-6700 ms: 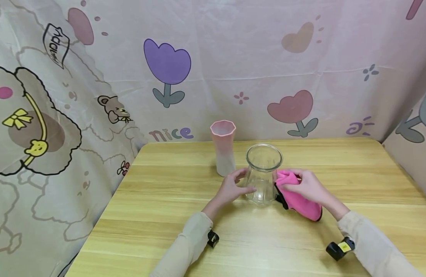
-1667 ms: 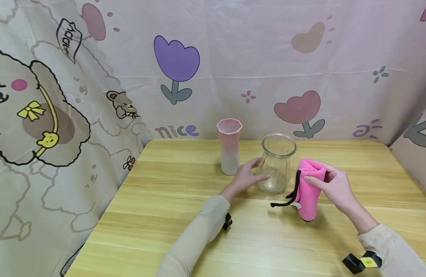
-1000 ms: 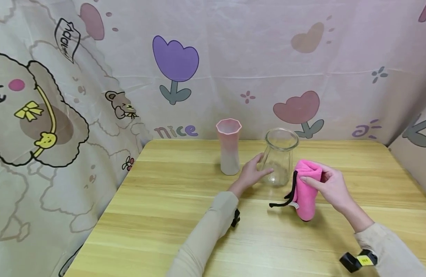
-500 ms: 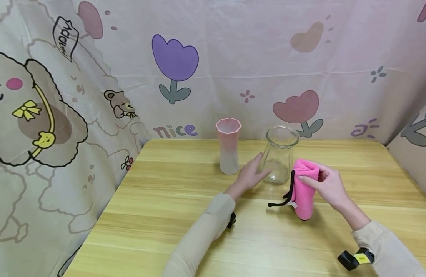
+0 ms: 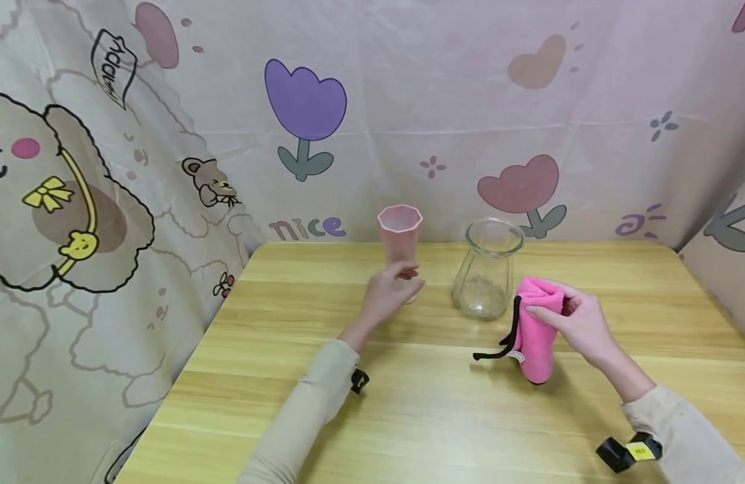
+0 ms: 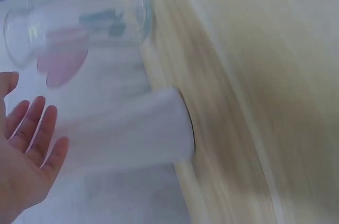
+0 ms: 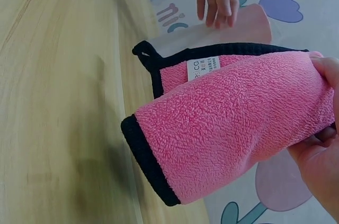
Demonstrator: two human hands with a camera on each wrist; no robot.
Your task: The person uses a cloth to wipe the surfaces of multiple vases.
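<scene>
My left hand point(image 5: 387, 296) is in front of the pink-and-white vase point(image 5: 399, 242), fingers loosely bent with nothing in them. In the left wrist view the fingers point(image 6: 39, 128) are spread beside the vase point(image 6: 127, 134); whether they touch it I cannot tell. To the vase's right, the clear glass jar point(image 5: 484, 286) stands upright and untouched. My right hand point(image 5: 587, 329) pinches a folded pink towel point(image 5: 537, 336) between thumb and fingers, and the towel hangs just above the table. Its black edging and white label point(image 7: 203, 68) show in the right wrist view.
The wooden table point(image 5: 276, 376) ends at the back against a printed curtain point(image 5: 372, 101). A second curtain side point(image 5: 185, 336) runs along the table's left edge. A black wrist camera point(image 5: 626, 452) sits under the right sleeve, another point(image 5: 359, 381) by the left.
The jar was gripped by my left hand and shifted back and right. That hand has since let go and moved left to the vase. My right hand lifted the towel away from the jar.
</scene>
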